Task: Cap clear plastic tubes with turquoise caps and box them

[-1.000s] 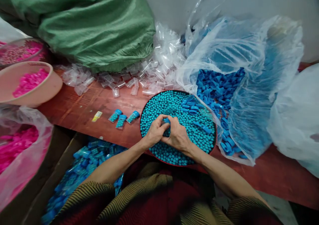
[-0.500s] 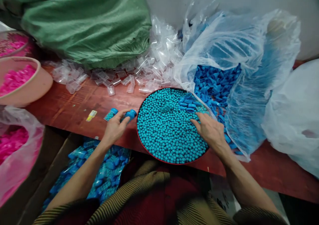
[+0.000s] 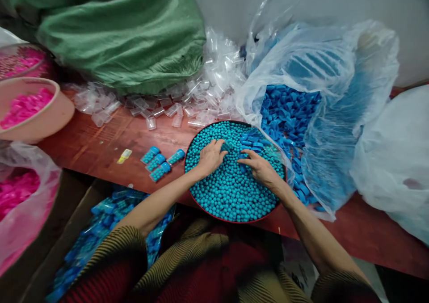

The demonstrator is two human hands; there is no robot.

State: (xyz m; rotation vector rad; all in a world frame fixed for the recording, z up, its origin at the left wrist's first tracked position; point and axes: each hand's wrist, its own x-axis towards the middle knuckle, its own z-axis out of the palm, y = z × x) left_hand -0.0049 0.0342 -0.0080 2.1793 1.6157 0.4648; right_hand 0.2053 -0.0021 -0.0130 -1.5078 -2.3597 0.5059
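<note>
Beads (image 3: 231, 187), small and turquoise, filled a round red-rimmed tray (image 3: 234, 219) that sat at the near edge of the surface (image 3: 100, 146), and both hands were down in them. The left hand (image 3: 210, 156) lay on the heap toward the tray's far side, fingers curled loosely around what looked like a small clear tube (image 3: 226, 147); whether it was truly pinched could not be told. The right hand (image 3: 259, 169) rested just beside it, fingers bent and tips together near a blue cap (image 3: 243, 156), one of several caps lying on the beads at the tray's far right. To do this well, the tube would want to be scooped low through the beads with its mouth tilted up so none rolled off the rim, and the cap held square before being pressed home. Four filled, capped tubes (image 3: 159, 162) lay in a row left of the tray, near a yellow scrap (image 3: 124, 155). Empty clear tubes (image 3: 201, 97) were piled along the far edge against a green sack (image 3: 124, 39), and a plastic bag of blue caps (image 3: 295, 115) spilled open touching the tray's right side. A pink bowl (image 3: 50, 115) stood at the left edge, and a box of finished tubes (image 3: 100, 231) sat below the near edge.
</note>
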